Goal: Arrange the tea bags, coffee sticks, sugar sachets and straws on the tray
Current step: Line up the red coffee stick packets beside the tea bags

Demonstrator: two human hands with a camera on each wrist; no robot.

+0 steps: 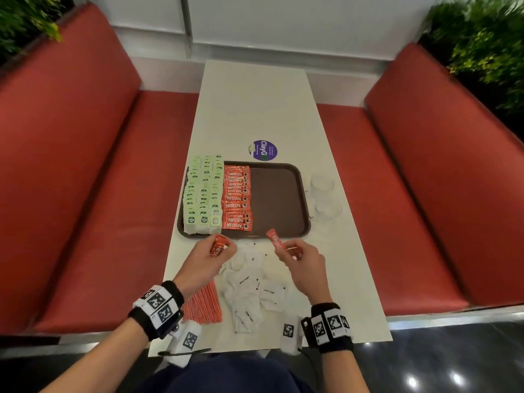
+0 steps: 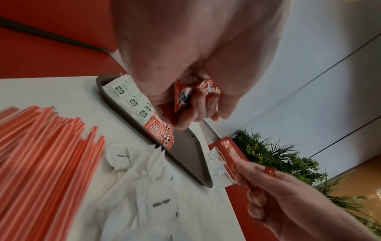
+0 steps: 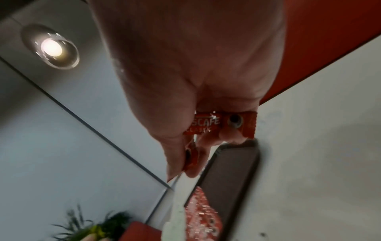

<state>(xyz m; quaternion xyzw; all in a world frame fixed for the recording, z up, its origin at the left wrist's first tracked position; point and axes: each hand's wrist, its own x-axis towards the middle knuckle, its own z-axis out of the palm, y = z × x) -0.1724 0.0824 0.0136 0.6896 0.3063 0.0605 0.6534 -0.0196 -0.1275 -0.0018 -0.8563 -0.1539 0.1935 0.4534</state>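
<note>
Your left hand and right hand each pinch red "NESCAFE" coffee sticks above loose "White Sugar" sachets; more sticks and tea bags line the brown tray beside a "ClayGo" sticker.

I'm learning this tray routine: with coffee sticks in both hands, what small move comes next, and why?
Probably lay the coffee sticks from the left hand at the near end of the coffee row on the tray. The tea bags already fill the tray's left side, while sugar sachets and straws still lie on the table.
</note>
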